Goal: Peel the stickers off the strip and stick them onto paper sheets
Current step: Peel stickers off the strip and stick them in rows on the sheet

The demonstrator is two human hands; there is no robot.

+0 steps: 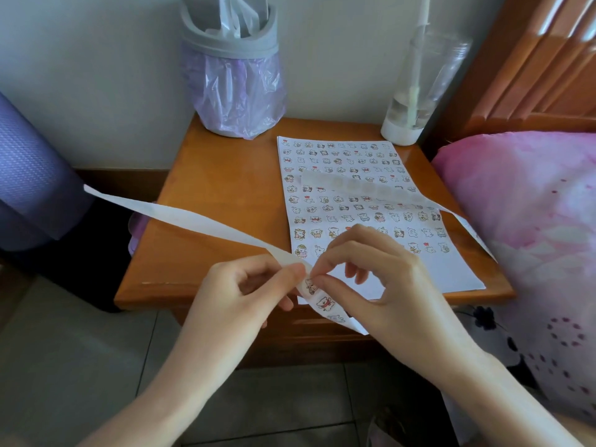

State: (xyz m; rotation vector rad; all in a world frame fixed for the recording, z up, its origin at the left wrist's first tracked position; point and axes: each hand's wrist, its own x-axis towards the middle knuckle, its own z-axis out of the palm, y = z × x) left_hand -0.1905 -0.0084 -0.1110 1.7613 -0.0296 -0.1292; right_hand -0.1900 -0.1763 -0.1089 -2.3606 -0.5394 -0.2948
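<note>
The left hand (245,285) pinches the strip (200,221) between thumb and forefinger just above the next sticker (310,284). This holds the backing taut so that an edge can be lifted. The bare, already peeled length of the strip trails up and away to the left, out of the way of the work. The right hand (380,275) has its thumb and forefinger closed narrowly on that sticker's edge, with the other fingers (358,272) curled loosely clear. It looks like the start of a peel. Whether the sticker has come loose at all is too small to tell.

Both hands work just over the near edge of the table (225,188), right above the paper sheet (419,275). The sheet is filled with rows of stickers down to a blank band at its near end, so the carry to the next free spot is probably short. A second, emptied strip (371,190) lies across the sheet and hangs off the table's right side.
</note>
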